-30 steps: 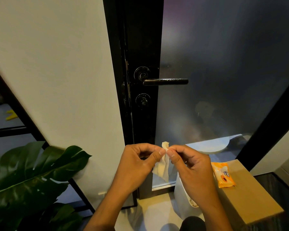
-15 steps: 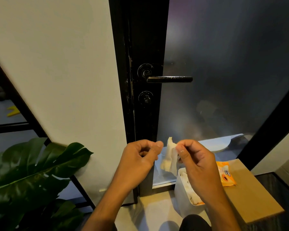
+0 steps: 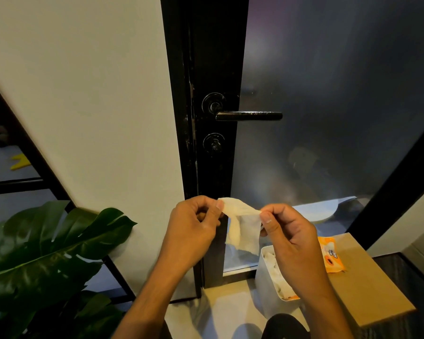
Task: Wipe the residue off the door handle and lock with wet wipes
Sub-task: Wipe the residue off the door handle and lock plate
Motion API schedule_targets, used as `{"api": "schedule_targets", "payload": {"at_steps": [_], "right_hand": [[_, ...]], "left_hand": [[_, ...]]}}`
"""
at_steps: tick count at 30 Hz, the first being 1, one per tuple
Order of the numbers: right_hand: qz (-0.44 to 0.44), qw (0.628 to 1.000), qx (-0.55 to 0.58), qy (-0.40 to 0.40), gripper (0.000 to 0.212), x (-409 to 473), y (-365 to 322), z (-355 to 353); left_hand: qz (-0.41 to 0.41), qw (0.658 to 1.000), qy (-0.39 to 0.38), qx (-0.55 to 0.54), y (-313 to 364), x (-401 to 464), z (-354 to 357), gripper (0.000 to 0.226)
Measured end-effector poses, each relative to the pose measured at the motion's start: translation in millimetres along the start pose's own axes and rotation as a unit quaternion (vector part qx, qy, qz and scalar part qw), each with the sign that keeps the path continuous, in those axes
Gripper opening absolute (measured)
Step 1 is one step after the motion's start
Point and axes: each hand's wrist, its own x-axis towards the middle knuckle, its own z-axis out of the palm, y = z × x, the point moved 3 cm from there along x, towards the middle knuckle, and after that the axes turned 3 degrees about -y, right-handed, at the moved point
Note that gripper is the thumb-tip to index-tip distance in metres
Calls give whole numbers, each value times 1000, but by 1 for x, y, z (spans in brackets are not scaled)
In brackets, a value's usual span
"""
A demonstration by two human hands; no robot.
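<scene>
A black lever door handle [image 3: 249, 116] juts right from its round rose on the dark door frame, with a round lock [image 3: 214, 143] just below it. Well beneath them I hold a white wet wipe [image 3: 242, 226] stretched between both hands. My left hand [image 3: 194, 226] pinches its upper left corner. My right hand [image 3: 289, 233] pinches its right edge. The wipe hangs partly unfolded, apart from the handle and lock.
An orange wet-wipe pack [image 3: 331, 256] lies on a cardboard box [image 3: 367, 285] at lower right. A white bin [image 3: 269, 289] with used wipes stands beside the box. A large green plant [image 3: 47, 253] fills the lower left. The frosted glass door panel [image 3: 340, 94] spans the right.
My hands have drawn apart, spreading the bunched wipe open between them. The view has shifted slightly, so the handle sits a little higher and to the right.
</scene>
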Motion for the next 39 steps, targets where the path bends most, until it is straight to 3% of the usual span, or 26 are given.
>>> {"api": "schedule_targets", "payload": {"at_steps": [7, 12, 16, 19, 23, 26, 29, 35, 38, 39], "right_hand": [[31, 998, 38, 49, 26, 0, 6, -3], [24, 994, 77, 74, 25, 1, 3, 4], [13, 994, 5, 112, 33, -4, 16, 13], [-88, 987, -63, 120, 43, -6, 13, 20], [-206, 971, -117, 22, 36, 6, -9, 18], [-244, 961, -124, 46, 41, 10, -16, 14], [-172, 984, -24, 50, 14, 10, -22, 11], [-118, 989, -9, 89, 14, 6, -19, 6], [-90, 993, 11, 79, 13, 4, -19, 5], [-79, 994, 16, 81, 13, 4, -19, 3]], "left_hand": [[20, 998, -3, 66, 1, 2, -5, 15], [31, 999, -14, 2, 8, -4, 8, 18], [15, 999, -4, -49, 11, -2, 8, 21], [4, 998, -3, -66, 14, -1, 6, 21], [-10, 996, -22, -81, 18, -1, 3, 23], [-8, 997, -30, -77, 17, 0, 1, 21], [-19, 995, -44, -83, 14, 1, -4, 21], [-34, 997, -66, -26, 3, 3, -4, 22], [9, 999, -50, 0, 4, -2, 3, 4], [44, 998, -33, 5, 5, -6, 4, 7]]}}
